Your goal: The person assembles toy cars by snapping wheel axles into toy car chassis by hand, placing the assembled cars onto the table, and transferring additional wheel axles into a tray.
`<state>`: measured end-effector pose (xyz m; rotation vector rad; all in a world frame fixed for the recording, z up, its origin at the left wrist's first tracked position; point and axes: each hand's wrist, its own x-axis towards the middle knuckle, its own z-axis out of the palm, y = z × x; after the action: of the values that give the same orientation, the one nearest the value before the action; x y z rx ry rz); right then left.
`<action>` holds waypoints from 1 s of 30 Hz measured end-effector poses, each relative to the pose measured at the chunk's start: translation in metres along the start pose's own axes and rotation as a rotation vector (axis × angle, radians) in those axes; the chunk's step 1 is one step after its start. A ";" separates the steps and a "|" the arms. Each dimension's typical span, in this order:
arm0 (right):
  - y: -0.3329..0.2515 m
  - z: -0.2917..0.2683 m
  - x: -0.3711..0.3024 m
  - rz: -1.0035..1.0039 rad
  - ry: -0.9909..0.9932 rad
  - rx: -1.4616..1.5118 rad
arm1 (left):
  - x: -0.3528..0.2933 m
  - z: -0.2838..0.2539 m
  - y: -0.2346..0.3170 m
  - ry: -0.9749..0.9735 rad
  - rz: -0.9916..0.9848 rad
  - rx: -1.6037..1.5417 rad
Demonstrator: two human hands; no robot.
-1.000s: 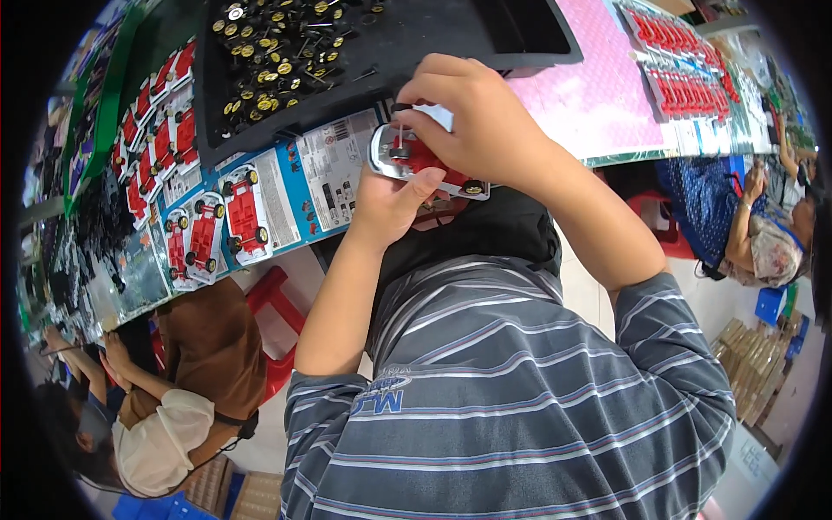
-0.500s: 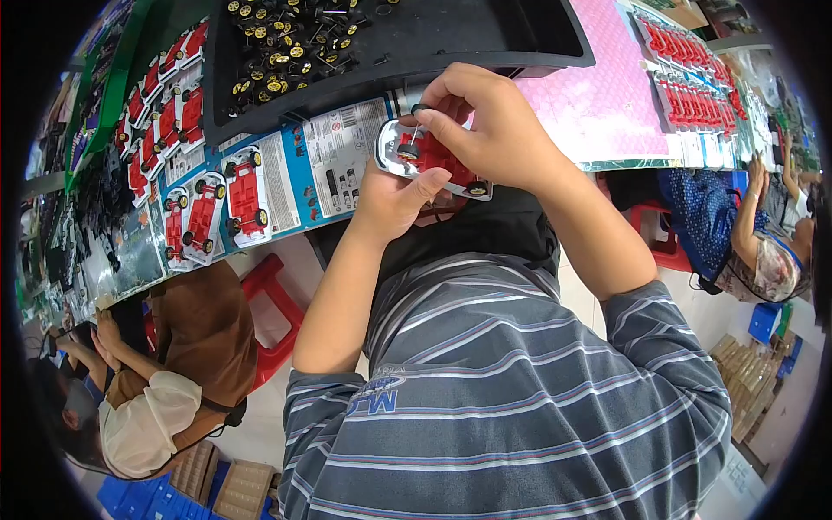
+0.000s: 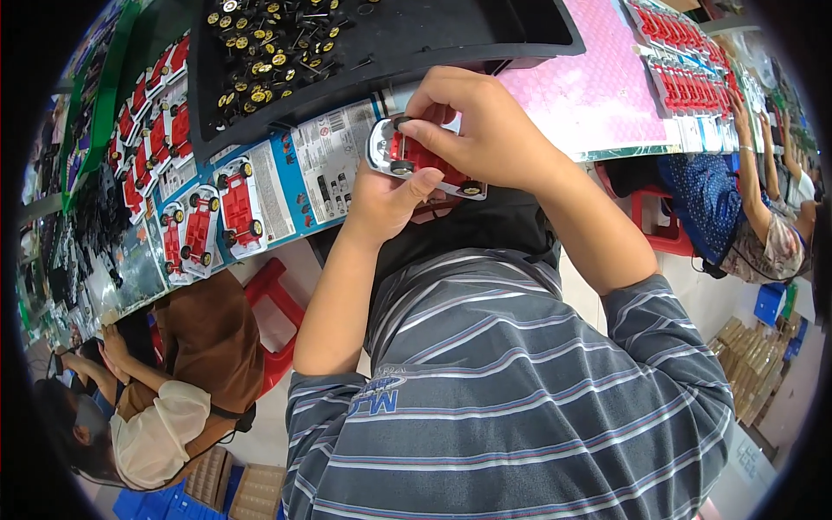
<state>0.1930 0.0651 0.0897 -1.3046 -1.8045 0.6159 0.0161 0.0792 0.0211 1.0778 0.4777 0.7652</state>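
So on the far left there's a green plastic tray edge [image 3: 89, 130], with a messy heap of small black plastic parts [image 3: 97, 221] below it on the glossy green-edged tabletop [image 3: 143, 270]. Under that, a co-worker in a cream top [image 3: 169, 433] sits by the edge. Moving right, a bunch of red-and-white plastic toy car undersides [image 3: 159, 139] are packed in slanted rows, and nearer the edge three white-and-red car bases with black wheels [image 3: 199, 232] lie side by side on blue-and-white printed card [image 3: 328, 147]. Behind those is a big black plastic bin [image 3: 416, 30], its left part scattered with black-and-yellow wheels on thin axles [image 3: 270, 59].

Then the middle: the left hand [image 3: 384, 201] has its grip wrapped around a white-and-red plastic car chassis [image 3: 422, 159], thumb on the near side, held wheels-up just off the tabletop's front edge. The right hand [image 3: 472, 117] has its grip pinching a black-wheeled metal axle [image 3: 401, 126] between thumb and index finger, laid across the chassis's left end. Can't tell if it's seated.

Further right, a pink bubble-textured sheet [image 3: 572, 87], then rows of slim red-and-white plastic parts [image 3: 685, 85], and another co-worker in floral and blue dotted clothes [image 3: 763, 247].
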 end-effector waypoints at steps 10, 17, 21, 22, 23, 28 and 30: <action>-0.007 -0.001 -0.004 0.013 0.073 -0.059 | -0.004 -0.006 -0.003 -0.021 -0.010 -0.019; -0.017 -0.024 -0.041 0.057 -0.108 -0.027 | -0.003 -0.004 -0.009 0.033 0.081 -0.164; -0.016 -0.017 -0.050 0.123 -0.067 -0.032 | -0.003 -0.004 -0.006 0.020 0.123 -0.188; -0.015 -0.014 -0.051 0.153 -0.034 -0.003 | -0.002 -0.001 -0.006 0.035 0.155 -0.152; -0.016 -0.013 -0.051 0.153 -0.031 -0.005 | -0.001 0.002 -0.005 0.052 0.189 -0.116; -0.013 -0.006 -0.049 0.075 -0.028 -0.034 | -0.016 0.004 0.004 0.167 0.022 -0.067; -0.016 -0.003 -0.049 0.042 -0.041 0.023 | -0.028 0.004 0.006 0.211 0.057 -0.085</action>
<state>0.1939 0.0133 0.0871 -1.3258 -1.8015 0.6889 -0.0014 0.0576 0.0279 0.9393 0.5896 0.9467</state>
